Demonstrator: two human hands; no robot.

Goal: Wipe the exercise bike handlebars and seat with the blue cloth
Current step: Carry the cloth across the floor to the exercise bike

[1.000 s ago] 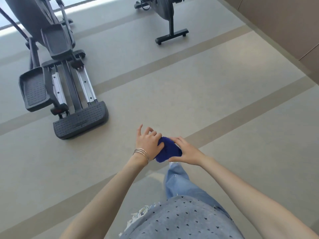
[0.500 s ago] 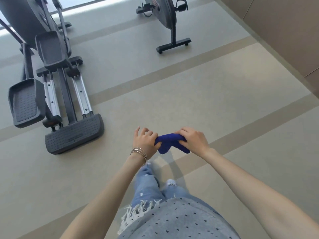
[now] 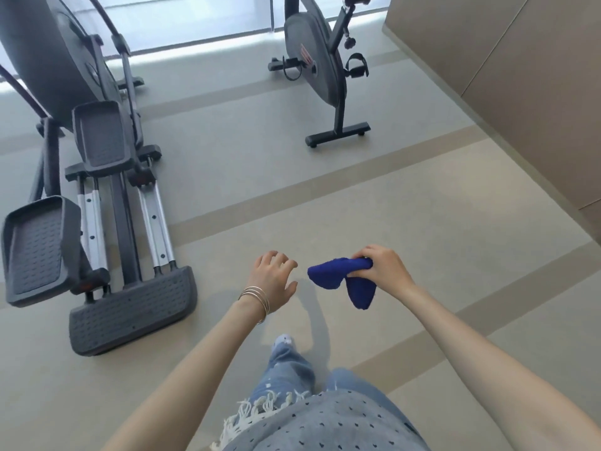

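Observation:
The blue cloth (image 3: 344, 278) hangs folded over in my right hand (image 3: 382, 267), which is closed around its top, out in front of my waist. My left hand (image 3: 274, 279), with thin bangles at the wrist, is a short gap to the left of the cloth, fingers spread and holding nothing. The grey exercise bike (image 3: 320, 63) stands on the floor well ahead, at the upper middle. Only its body, pedals and rear foot show; its handlebars and seat are cut off by the top edge.
A large grey elliptical trainer (image 3: 107, 203) fills the left side, its rear foot close to my left arm. Beige wall panels (image 3: 527, 79) run along the right. Striped beige floor (image 3: 325, 206) lies between me and the bike.
My left hand has let go of the cloth and moved left, fingers apart. The cloth now hangs from my right hand alone. The view has tipped up and the bike is nearer.

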